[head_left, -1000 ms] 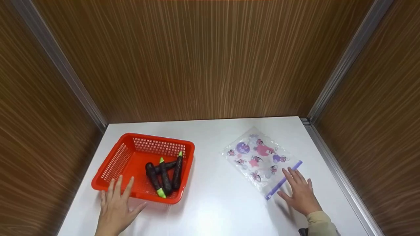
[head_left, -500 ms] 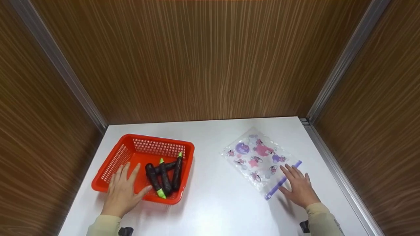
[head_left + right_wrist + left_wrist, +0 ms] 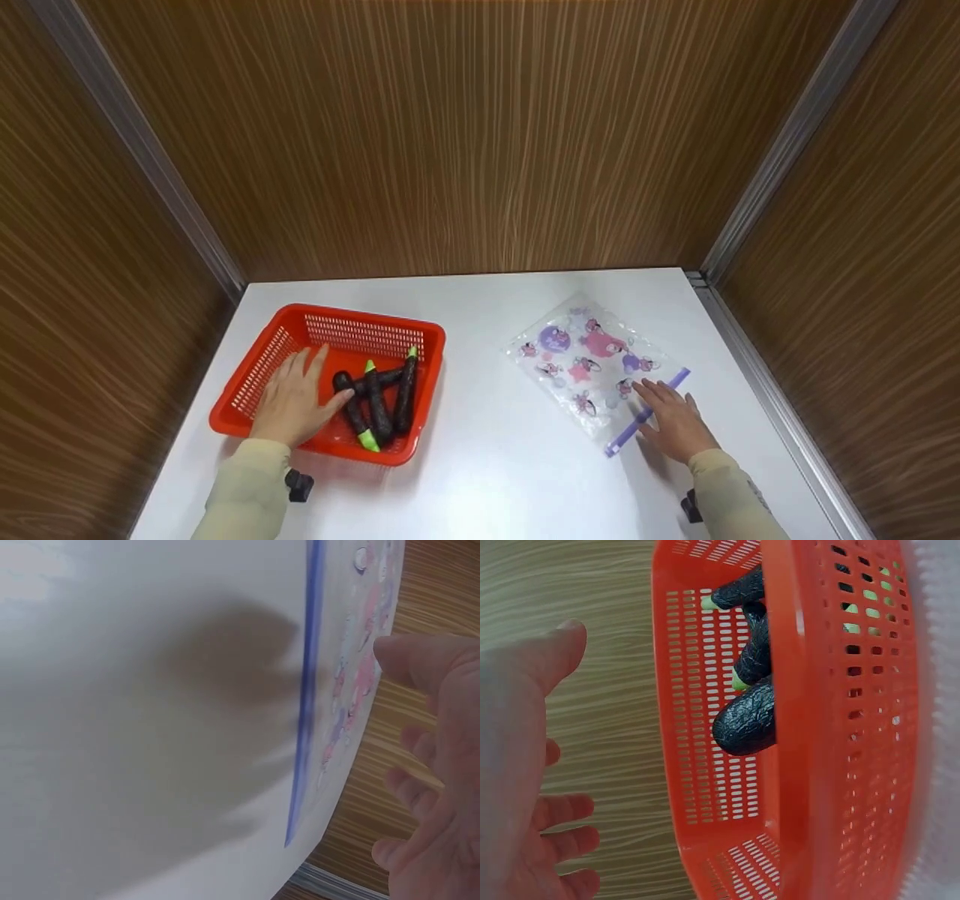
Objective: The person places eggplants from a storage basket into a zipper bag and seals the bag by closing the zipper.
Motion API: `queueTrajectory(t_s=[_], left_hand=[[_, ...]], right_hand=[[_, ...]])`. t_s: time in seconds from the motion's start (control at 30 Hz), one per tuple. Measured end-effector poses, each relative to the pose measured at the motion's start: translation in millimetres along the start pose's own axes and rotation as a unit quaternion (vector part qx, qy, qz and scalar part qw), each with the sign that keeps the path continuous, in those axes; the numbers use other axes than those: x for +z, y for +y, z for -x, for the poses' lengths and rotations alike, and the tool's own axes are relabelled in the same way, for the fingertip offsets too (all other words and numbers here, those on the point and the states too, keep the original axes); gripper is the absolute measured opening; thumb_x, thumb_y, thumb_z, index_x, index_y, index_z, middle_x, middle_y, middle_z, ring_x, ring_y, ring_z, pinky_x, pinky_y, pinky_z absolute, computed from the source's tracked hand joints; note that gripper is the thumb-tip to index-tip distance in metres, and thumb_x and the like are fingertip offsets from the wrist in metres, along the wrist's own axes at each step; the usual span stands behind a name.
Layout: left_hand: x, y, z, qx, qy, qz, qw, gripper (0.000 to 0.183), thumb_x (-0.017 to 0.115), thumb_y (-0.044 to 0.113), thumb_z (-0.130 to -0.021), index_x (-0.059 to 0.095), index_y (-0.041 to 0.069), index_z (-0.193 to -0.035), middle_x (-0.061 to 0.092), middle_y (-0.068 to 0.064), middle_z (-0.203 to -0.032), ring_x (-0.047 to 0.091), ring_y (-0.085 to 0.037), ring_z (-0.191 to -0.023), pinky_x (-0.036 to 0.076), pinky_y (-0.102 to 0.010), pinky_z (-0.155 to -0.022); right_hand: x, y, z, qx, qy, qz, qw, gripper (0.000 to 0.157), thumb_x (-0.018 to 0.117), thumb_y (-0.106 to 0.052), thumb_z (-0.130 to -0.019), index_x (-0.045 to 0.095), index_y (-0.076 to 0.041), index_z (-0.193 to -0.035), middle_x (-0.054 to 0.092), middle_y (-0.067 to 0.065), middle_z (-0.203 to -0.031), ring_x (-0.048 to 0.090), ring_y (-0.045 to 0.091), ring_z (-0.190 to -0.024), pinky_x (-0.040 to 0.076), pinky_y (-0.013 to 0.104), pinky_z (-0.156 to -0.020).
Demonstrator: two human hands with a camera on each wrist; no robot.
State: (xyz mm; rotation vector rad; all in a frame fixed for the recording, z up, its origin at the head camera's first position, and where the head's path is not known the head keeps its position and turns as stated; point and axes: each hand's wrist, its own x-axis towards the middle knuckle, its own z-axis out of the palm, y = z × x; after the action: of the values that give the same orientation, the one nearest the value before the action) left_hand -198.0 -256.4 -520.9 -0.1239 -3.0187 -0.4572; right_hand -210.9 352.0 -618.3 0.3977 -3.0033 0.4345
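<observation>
Head view: got a shallow red plastic basket with slotted walls (image 3: 360, 314) by the left edge of the white desk (image 3: 480, 480). Inside, bunched toward its right wall: four dark, wrinkled eggplants with bright green ends (image 3: 379, 412), one crosswise against the rest. Probably kept from rolling about by the walls. By the desk's right edge, laid flat and skewed: a clear plastic zip bag with pink and purple cartoon print (image 3: 585, 371), purple strip (image 3: 625, 436) facing near right. Likely flat for want of contents. Left hand (image 3: 291, 401) over basket's near rim, spread wide; right hand (image 3: 673, 424) over the strip, loosely spread. Holding nothing in either.

Left wrist view: see a gap between hand and basket. So read thumb-over-eggplant as overlap, not contact.

Right wrist view: see shadow (image 3: 232, 652) across desk and strip. Judge hand raised clear of bag, thumb apart from fingers.
</observation>
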Motion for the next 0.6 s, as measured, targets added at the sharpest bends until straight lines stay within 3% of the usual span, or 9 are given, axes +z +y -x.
queueTrajectory(t_s=[0.3,0.6], left_hand=[[5.3,7.6,-21.8,-0.002,-0.039,-0.007,0.9992,0.088,0.052,0.063,-0.08,0.025,0.008,-0.144,0.027,-0.024,-0.142,0.017,-0.042,-0.13,0.011,-0.058,-0.102],[19.8,9.1,-36.3,-0.038,-0.086,0.005,0.9956,0.083,0.052,0.058,-0.083,0.028,0.003,-0.141,0.027,-0.029,-0.14,0.019,-0.047,-0.128,0.015,-0.059,-0.1]], right_hand=[[11.9,9,-8,-0.024,-0.02,0.029,0.999,0.067,0.07,-0.014,-0.078,0.04,-0.019,-0.138,0.039,0.014,-0.138,0.031,0.039,-0.126,0.017,0.067,-0.095],[20.5,16,-10,-0.046,-0.017,0.035,0.998,0.054,0.07,-0.012,-0.078,0.052,-0.017,-0.129,0.043,0.014,-0.135,0.036,0.041,-0.122,0.02,0.069,-0.091]])
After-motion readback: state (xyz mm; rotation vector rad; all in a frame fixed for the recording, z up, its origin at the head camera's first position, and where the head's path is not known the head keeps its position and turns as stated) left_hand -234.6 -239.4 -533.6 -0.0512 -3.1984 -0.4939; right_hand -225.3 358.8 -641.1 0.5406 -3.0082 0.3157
